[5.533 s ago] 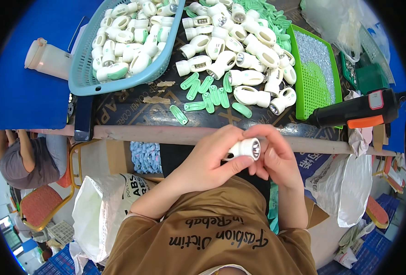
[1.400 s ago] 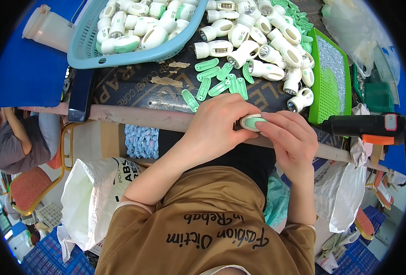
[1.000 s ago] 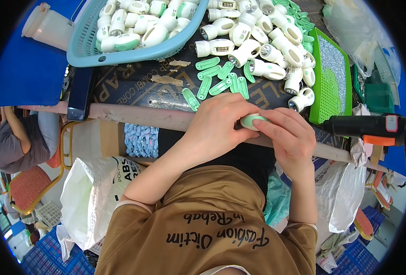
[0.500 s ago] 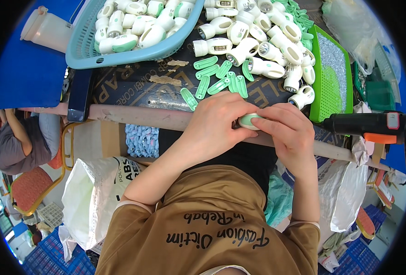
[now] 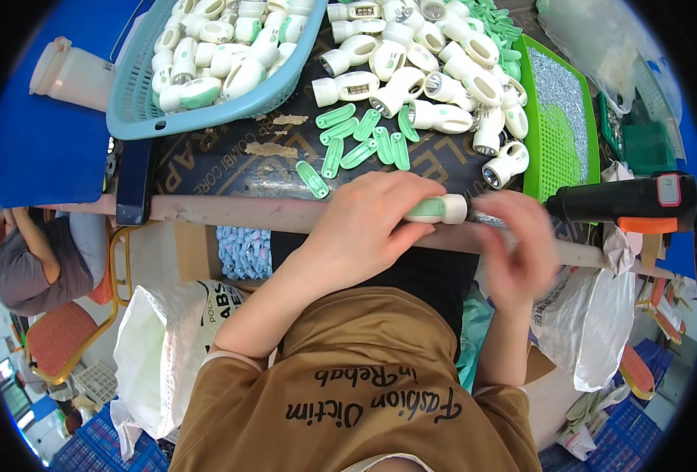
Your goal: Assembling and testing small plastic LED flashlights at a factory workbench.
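My left hand (image 5: 376,212) grips a small white flashlight (image 5: 452,209) with a green cover on its handle, held level over the table's front edge, its head pointing right. Just right of that flashlight, my right hand (image 5: 517,248) is off it and smeared by motion, so its fingers are hard to read. Beyond my hands lie several loose green covers (image 5: 359,153) on the dark tabletop. Behind them is a heap of white flashlights (image 5: 443,86), some with their handle cavities uncovered. One flashlight (image 5: 506,164) lies nearest my right hand.
A blue basket (image 5: 207,118) of flashlights stands at the back left. On the right are a green tray (image 5: 549,149) with small silvery pieces and a black-and-orange power screwdriver (image 5: 627,204). More green covers (image 5: 494,31) lie at the back. Another person (image 5: 42,252) sits at far left.
My right hand has come off the flashlight and moved right and down. The flashlight's head now shows, pointing right, while my left hand keeps its hold. The whole view has shifted slightly.
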`<state>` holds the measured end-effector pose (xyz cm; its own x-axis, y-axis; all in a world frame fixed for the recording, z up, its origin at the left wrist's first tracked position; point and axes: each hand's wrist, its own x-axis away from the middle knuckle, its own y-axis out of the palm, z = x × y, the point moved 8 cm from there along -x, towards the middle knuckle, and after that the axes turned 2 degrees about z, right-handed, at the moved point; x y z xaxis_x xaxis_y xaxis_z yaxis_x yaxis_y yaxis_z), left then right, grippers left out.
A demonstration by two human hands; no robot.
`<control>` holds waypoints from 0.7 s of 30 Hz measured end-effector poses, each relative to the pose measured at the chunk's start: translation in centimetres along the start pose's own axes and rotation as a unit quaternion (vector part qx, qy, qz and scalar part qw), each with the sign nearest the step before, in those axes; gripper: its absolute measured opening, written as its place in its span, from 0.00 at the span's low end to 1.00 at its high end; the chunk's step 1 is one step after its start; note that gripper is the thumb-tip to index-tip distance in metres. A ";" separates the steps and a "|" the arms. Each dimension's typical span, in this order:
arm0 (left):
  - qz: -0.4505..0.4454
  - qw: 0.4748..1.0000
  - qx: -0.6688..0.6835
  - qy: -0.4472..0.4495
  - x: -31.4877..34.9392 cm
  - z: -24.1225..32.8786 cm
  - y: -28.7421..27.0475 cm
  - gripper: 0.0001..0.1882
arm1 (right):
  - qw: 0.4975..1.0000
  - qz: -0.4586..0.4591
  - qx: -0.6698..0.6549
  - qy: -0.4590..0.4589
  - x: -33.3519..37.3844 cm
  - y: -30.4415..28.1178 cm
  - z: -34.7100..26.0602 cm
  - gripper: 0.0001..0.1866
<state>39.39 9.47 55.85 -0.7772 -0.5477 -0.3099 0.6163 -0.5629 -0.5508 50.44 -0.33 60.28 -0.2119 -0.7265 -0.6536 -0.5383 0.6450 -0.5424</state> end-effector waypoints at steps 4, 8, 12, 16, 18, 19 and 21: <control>0.006 1.000 0.004 0.020 0.1 0.5 0.1 0.15 | 0.920 0.389 0.022 -0.035 3.4 -11.8 2.0 0.26; 0.030 0.994 -0.042 0.092 0.4 1.1 0.3 0.13 | 0.941 0.267 -0.188 0.091 -0.3 -12.0 5.2 0.33; 0.034 0.991 -0.037 0.126 0.8 1.0 0.4 0.14 | 0.923 0.084 -0.316 0.201 -1.4 -9.1 6.9 0.41; 0.036 0.989 -0.038 0.136 0.8 1.2 0.4 0.15 | 0.949 0.037 -0.251 0.188 -1.0 -10.3 7.6 0.40; 0.029 0.990 -0.037 0.136 0.7 1.2 0.4 0.15 | 0.943 0.031 -0.316 0.101 -1.9 -10.1 6.2 0.37; 0.027 0.990 -0.036 0.133 0.6 1.1 0.4 0.14 | 0.930 0.021 -0.359 0.077 -2.4 -9.8 6.0 0.34; 0.024 0.990 -0.033 0.135 0.5 1.2 0.5 0.14 | 0.915 0.064 -0.388 0.090 -2.4 -10.4 5.8 0.34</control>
<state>39.42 8.16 56.38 -0.7587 -0.3826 -0.5273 0.6503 -0.4939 -0.5773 61.27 -3.93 64.44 -0.4072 -0.7292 -0.5500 -0.9018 0.4163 0.1158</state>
